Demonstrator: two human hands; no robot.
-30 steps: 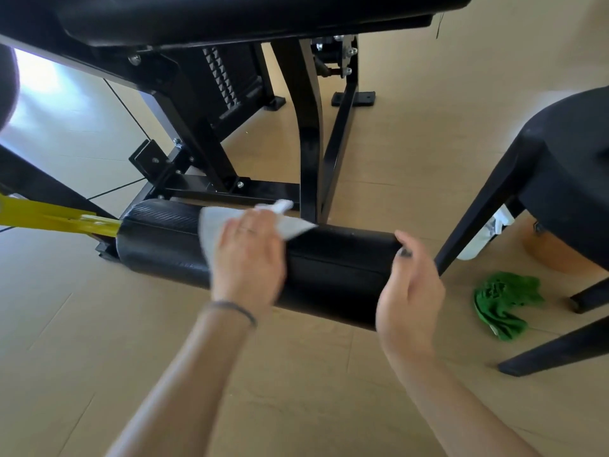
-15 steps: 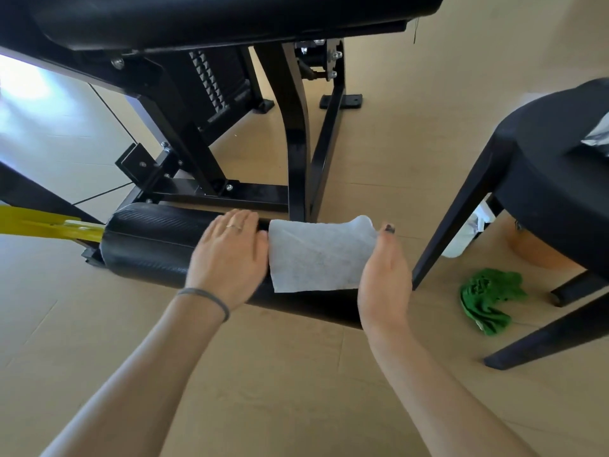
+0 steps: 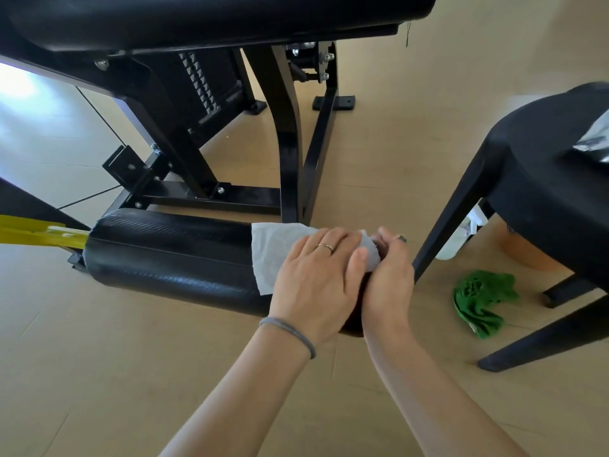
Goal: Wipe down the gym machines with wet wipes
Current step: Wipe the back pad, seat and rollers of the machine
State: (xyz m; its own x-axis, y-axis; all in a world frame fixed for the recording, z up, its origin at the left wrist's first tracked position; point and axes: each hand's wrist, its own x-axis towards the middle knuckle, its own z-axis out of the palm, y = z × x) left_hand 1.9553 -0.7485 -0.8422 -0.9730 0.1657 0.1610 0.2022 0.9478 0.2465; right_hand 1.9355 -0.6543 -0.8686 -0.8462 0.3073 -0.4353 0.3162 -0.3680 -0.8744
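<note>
A black roller pad [image 3: 171, 255] lies low across the gym machine, just above the floor. A white wet wipe [image 3: 273, 255] is draped over the pad's right part. My left hand [image 3: 316, 278] presses flat on the wipe with straight fingers; it wears a ring and a wrist band. My right hand [image 3: 389, 282] curls round the pad's right end, and the wipe's right edge is bunched against its thumb. Most of the wipe's right half is hidden under my hands.
The machine's black frame [image 3: 286, 153] and seat pad [image 3: 214, 18] rise behind the roller; a yellow bar [image 3: 36, 232] enters from the left. A black stool [image 3: 543, 192] with a silver packet [image 3: 596, 136] stands right. A green cloth [image 3: 478, 298] and a white bottle [image 3: 458, 239] lie beneath it.
My left hand slid right along the pad onto the wipe, up against my right hand. The wipe, spread flat half a second ago, is now bunched at its right edge.
</note>
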